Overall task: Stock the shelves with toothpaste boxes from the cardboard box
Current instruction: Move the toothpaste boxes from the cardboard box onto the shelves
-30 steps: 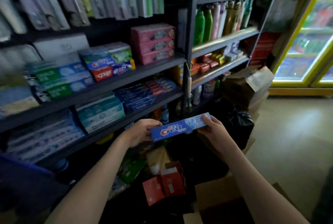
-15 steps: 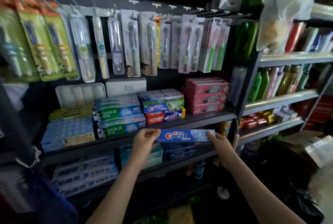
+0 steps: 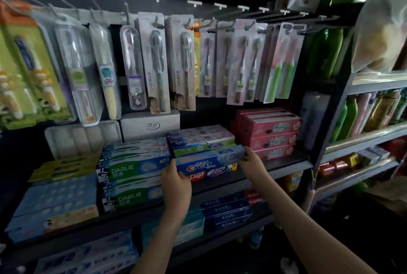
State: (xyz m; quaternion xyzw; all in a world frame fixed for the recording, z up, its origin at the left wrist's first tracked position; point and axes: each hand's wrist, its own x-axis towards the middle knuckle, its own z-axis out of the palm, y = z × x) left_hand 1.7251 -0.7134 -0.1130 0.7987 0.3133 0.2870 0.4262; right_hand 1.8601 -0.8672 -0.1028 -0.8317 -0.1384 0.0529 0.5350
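Each hand's fingers are partly hidden behind the box ends. The left hand [image 3: 176,178] and right hand [image 3: 251,160] grasp a blue toothpaste box [image 3: 207,161], level, against the stacks [image 3: 198,139] on the shelf [image 3: 286,168].

I hold a toothpaste box [image 3: 209,161] lengthwise, my left hand [image 3: 176,178] at its left end and my right hand [image 3: 253,160] at its right end, against the front of a middle stack [image 3: 198,138] on the shelf [image 3: 286,166]. Darlie boxes [image 3: 134,169] lie stacked just left, another stack [image 3: 271,134] just right. Toothbrush packs [image 3: 156,64] hang above. Lower boxes [image 3: 226,210] lie on the shelf beneath; bottles [image 3: 350,117] stand far right.
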